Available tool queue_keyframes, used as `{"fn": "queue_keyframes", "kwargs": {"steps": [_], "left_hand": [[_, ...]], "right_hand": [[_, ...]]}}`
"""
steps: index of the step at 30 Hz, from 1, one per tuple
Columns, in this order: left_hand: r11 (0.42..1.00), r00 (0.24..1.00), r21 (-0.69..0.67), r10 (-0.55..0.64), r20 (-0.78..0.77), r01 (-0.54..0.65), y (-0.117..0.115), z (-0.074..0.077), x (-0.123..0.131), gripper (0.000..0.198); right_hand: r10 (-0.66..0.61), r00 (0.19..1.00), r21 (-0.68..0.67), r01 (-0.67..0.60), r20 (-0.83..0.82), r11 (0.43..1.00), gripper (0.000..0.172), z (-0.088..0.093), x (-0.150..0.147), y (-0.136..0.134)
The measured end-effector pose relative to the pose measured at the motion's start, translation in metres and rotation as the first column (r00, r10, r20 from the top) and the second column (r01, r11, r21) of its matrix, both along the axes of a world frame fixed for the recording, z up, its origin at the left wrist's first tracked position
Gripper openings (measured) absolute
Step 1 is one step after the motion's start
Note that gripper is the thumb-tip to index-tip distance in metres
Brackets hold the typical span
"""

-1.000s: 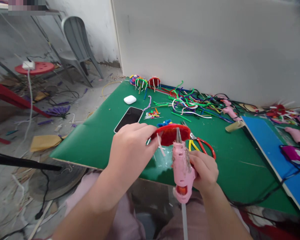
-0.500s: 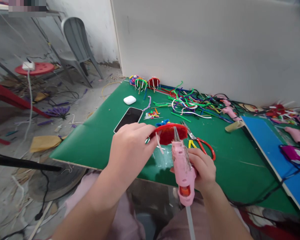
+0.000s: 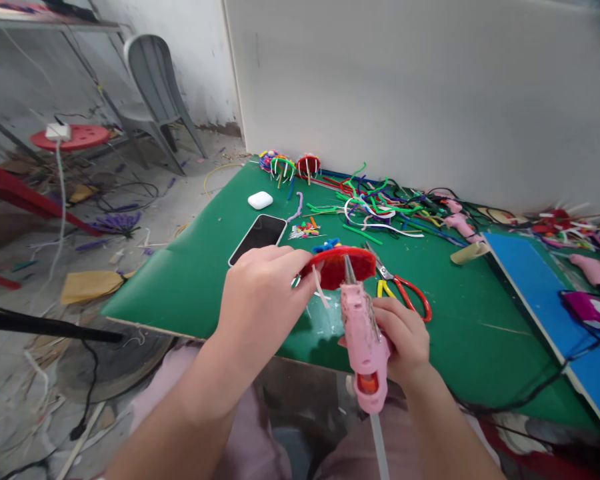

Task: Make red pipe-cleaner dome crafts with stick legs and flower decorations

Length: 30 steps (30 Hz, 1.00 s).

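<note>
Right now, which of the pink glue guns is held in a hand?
The pink glue gun gripped in the right hand, nozzle at the red disc; two other pink guns lie loose on the table.

The glue gun (image 3: 363, 347) in the right grip (image 3: 405, 340) was pink; the fuzzy disc (image 3: 337, 265) in the left grip (image 3: 263, 300) was red. Beyond both grips the table (image 3: 195, 280) was green, the phone (image 3: 258, 237) black, the earbud case (image 3: 260, 199) white, the scissors (image 3: 405, 293) red and yellow at the handles.
</note>
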<state>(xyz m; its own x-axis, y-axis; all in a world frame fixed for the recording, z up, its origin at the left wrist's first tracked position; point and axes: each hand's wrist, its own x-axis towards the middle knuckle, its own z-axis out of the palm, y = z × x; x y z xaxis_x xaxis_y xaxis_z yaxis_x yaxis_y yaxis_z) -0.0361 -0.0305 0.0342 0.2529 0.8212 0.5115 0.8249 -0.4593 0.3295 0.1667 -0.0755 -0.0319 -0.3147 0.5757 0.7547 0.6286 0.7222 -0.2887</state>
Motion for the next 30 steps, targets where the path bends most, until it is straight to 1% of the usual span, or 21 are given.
{"fn": "queue_keyframes", "kwargs": {"steps": [6, 9, 12, 14, 17, 21, 24, 26, 28, 29, 30], "left_hand": [[1.0, 1.0, 0.006, -0.011, 0.001, 0.011, 0.0, 0.0, 0.001, 0.012], [1.0, 1.0, 0.012, -0.016, -0.002, 0.016, -0.001, 0.0, 0.001, 0.013], [1.0, 1.0, -0.011, 0.004, -0.001, -0.004, 0.0, 0.001, -0.001, 0.014], [0.999, 0.999, -0.037, 0.038, 0.005, -0.038, 0.002, 0.001, -0.003, 0.015], [0.994, 0.996, -0.069, 0.084, 0.002, -0.083, 0.004, 0.003, -0.006, 0.018], [0.993, 0.996, -0.074, 0.091, -0.001, -0.091, 0.005, 0.004, -0.009, 0.018], [0.995, 0.997, -0.075, 0.071, -0.026, -0.073, 0.006, 0.003, -0.009, 0.016], [0.997, 0.997, -0.076, 0.021, -0.076, -0.027, 0.008, 0.002, -0.009, 0.015], [0.992, 0.983, -0.094, -0.098, -0.158, 0.084, 0.012, -0.001, -0.009, 0.015], [0.98, 0.962, -0.117, -0.181, -0.207, 0.159, 0.013, -0.003, -0.009, 0.016], [0.963, 0.932, -0.147, -0.259, -0.254, 0.228, 0.015, -0.005, -0.008, 0.017]], "right_hand": [[0.007, 1.0, -0.026, -0.007, 0.003, 1.0, 0.028, 0.001, -0.002, 0.0], [0.017, 1.0, -0.071, -0.016, 0.011, 0.997, 0.028, 0.001, -0.001, -0.001], [0.047, 0.999, -0.124, -0.044, 0.019, 0.991, 0.026, 0.002, -0.001, -0.002], [0.047, 0.998, -0.118, -0.043, 0.032, 0.992, 0.026, 0.002, 0.0, -0.002], [0.001, 1.0, -0.044, 0.0, 0.028, 0.999, 0.023, 0.004, 0.0, -0.001], [-0.125, 0.992, 0.059, 0.125, -0.015, 0.99, 0.022, 0.005, 0.004, 0.001], [-0.198, 0.978, 0.05, 0.201, -0.068, 0.978, 0.026, 0.005, 0.009, 0.002], [-0.227, 0.967, -0.008, 0.227, -0.113, 0.974, 0.027, 0.004, 0.013, 0.003], [-0.255, 0.944, -0.125, 0.232, -0.208, 0.965, 0.025, 0.003, 0.018, 0.005], [-0.261, 0.919, -0.208, 0.205, -0.296, 0.956, 0.023, 0.003, 0.02, 0.006], [-0.25, 0.882, -0.303, 0.13, -0.4, 0.944, 0.022, 0.003, 0.022, 0.007]]}}
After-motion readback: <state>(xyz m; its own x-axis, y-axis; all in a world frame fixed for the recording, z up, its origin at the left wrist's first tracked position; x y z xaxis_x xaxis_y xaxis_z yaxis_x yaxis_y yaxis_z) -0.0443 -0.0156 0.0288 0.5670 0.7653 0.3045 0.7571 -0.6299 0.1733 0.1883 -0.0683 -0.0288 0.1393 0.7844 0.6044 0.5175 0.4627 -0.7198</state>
